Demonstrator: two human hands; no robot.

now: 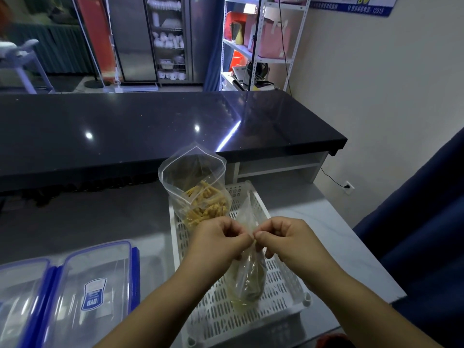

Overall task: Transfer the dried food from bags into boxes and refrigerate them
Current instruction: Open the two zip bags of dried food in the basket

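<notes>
While I watch through the head view, black counter (150,126) spans twelve o'clock, grey worktop (88,217) below it, shelf rack (261,46) behind. White slotted tray (216,320) at six. Lidded boxes (95,280) at eight, cut off. Open bag of yellow strips (198,197) stands in the tray's far end. Second bag (247,280) at centre, contents murky. Left hand (218,243) and right hand (283,241) are curled, pinching its mouth.

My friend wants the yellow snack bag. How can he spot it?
Find the white slotted tray on the grey counter. It holds two clear bags. The snack bag stands open at the far end, full of yellow sticks; the nearer bag, pinched by the left hand and right hand, holds darker stuff.
</notes>
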